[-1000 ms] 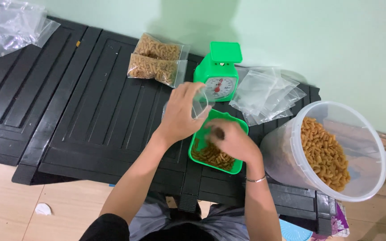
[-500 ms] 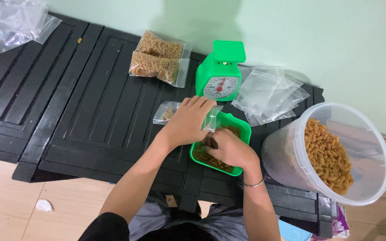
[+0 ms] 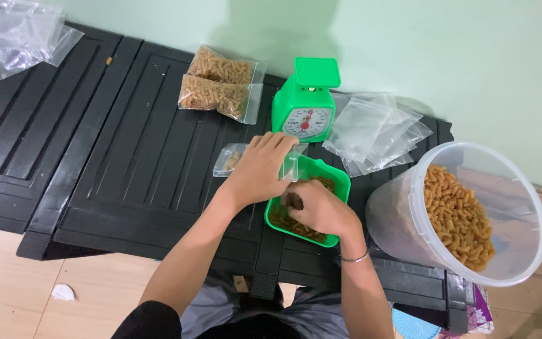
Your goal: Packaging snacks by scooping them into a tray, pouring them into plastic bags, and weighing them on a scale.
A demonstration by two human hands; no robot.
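Note:
My left hand (image 3: 260, 171) holds a small clear plastic bag (image 3: 233, 158) by its mouth, at the left rim of a green tray (image 3: 339, 186); a few brown snack pieces lie in the bag. My right hand (image 3: 316, 207) is closed over a handful of the brown twisted snacks inside the green tray, right beside the bag's opening. A green kitchen scale (image 3: 305, 100) stands just behind both hands.
Two filled snack bags (image 3: 219, 83) lie at the back of the black table (image 3: 95, 144). Empty clear bags (image 3: 374, 133) are piled right of the scale, more (image 3: 14, 34) at far left. A large clear bucket of snacks (image 3: 465, 213) stands at the right.
My left hand came down from in front of the scale to the table with the bag. My right hand stayed in the green tray, gathering snacks.

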